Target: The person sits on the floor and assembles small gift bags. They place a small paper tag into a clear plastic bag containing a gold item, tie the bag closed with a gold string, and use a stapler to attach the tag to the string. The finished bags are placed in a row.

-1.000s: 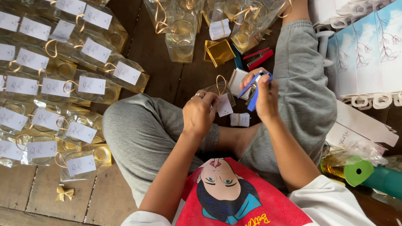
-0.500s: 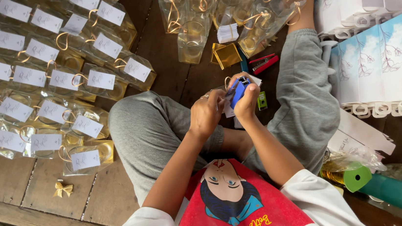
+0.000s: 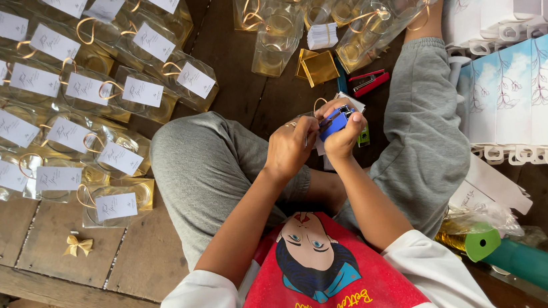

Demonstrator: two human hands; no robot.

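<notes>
I sit cross-legged in grey trousers on a wooden floor. My right hand (image 3: 347,132) grips a small blue stapler (image 3: 334,123) over my lap. My left hand (image 3: 290,148) meets it from the left and pinches a clear gift bag with a white card (image 3: 352,101) and a gold ribbon loop; most of that bag is hidden behind both hands. The two hands touch each other.
Several clear gift bags with white tags and gold ribbon (image 3: 47,95) cover the floor at left. More untagged bags (image 3: 313,3) lie ahead, beside gold pouches (image 3: 319,67) and a red stapler (image 3: 369,82). White boxes (image 3: 528,82) stack at right. A gold bow (image 3: 78,244) lies at lower left.
Both hands came together: the right hand with the blue stapler moved left and closed onto the bag and card that the left hand holds.
</notes>
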